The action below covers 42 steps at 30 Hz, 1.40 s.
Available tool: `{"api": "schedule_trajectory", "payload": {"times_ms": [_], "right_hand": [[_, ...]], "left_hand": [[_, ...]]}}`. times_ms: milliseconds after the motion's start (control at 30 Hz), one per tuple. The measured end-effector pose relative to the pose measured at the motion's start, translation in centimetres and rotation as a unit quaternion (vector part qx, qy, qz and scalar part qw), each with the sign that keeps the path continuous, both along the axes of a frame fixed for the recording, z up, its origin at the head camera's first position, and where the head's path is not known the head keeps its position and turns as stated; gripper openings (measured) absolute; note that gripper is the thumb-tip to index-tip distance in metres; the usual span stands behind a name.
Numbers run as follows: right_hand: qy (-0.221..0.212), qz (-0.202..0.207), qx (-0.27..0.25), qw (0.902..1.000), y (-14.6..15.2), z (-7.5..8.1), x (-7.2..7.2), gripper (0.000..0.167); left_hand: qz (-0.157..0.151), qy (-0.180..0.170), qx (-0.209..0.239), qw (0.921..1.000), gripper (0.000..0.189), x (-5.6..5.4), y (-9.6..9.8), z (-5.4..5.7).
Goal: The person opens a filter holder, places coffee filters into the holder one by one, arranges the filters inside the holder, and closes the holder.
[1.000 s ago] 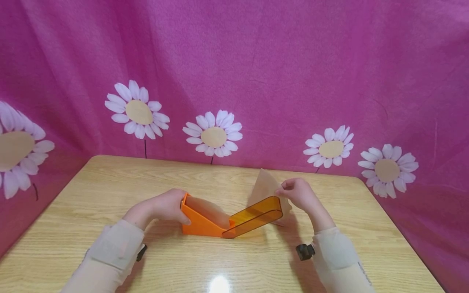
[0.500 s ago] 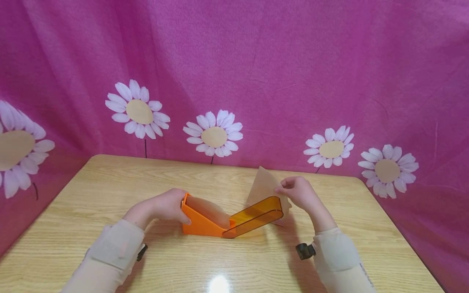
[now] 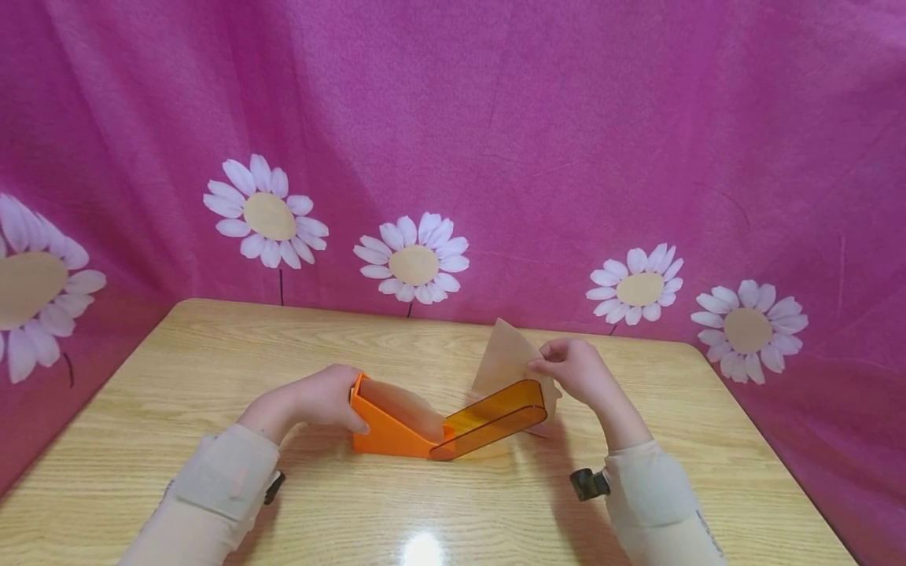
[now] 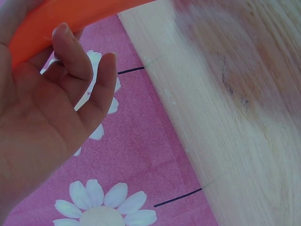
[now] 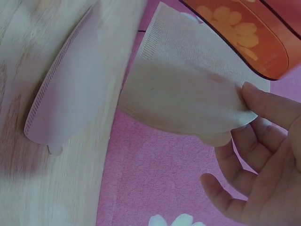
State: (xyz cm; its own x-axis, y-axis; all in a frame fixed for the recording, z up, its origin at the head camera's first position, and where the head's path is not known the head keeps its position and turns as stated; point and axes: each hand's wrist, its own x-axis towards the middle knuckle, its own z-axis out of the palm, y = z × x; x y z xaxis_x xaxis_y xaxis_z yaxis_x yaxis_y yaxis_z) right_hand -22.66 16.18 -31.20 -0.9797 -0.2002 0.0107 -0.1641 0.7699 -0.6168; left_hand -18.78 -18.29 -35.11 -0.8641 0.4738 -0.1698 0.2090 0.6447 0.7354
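Observation:
My left hand (image 3: 322,399) grips the high end of an orange filter holder (image 3: 389,431) on the table, thumb on its near side. Paper coffee filters (image 3: 403,405) stand inside the holder. Its see-through amber lid (image 3: 495,417) is swung out to the right. Between thumb and fingers, my right hand (image 3: 576,373) pinches a brown paper coffee filter (image 3: 506,358) behind the lid's raised end. In the right wrist view that filter (image 5: 183,89) shows its crimped edge, and another coffee filter (image 5: 70,89) lies on the table. The left wrist view catches only part of the orange holder (image 4: 80,16).
The light wooden table (image 3: 297,511) ends at a pink cloth (image 3: 510,157) printed with white daisies, which hangs along its back and sides. Both wrists carry bands with small black cameras (image 3: 589,484).
My right hand has moved slightly up and left with the coffee filter, whose tip now stands a little higher. The left hand and the holder have stayed put.

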Motion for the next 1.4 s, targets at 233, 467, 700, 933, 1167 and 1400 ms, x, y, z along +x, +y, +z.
{"api": "schedule_trajectory", "payload": {"times_ms": [233,467,700,933,1167,1400], "right_hand": [[-0.001,0.001,0.001,1.0000,-0.1,0.2,0.1,0.017],[0.012,0.007,0.006,0.9999,-0.1,0.4,0.3,0.016],[0.010,0.001,0.003,0.9999,0.0,0.8,0.5,0.018],[0.013,0.003,-0.008,0.9999,-0.2,1.5,0.7,0.019],[0.023,0.006,-0.016,0.9996,-0.5,2.0,1.0,0.018],[0.065,0.005,-0.006,0.9979,-1.3,2.8,1.6,0.019]], "left_hand": [[-0.008,0.002,0.008,0.9999,0.023,0.0,-0.1,0.0],[0.004,-0.004,0.000,1.0000,0.024,0.0,0.0,0.0],[0.002,-0.004,-0.001,1.0000,0.024,0.1,0.0,0.1],[0.006,-0.010,0.001,0.9999,0.026,0.2,0.0,0.2],[0.006,-0.011,-0.001,0.9999,0.026,0.1,0.0,0.2],[0.005,-0.005,-0.003,1.0000,0.026,0.1,0.0,0.1]]}}
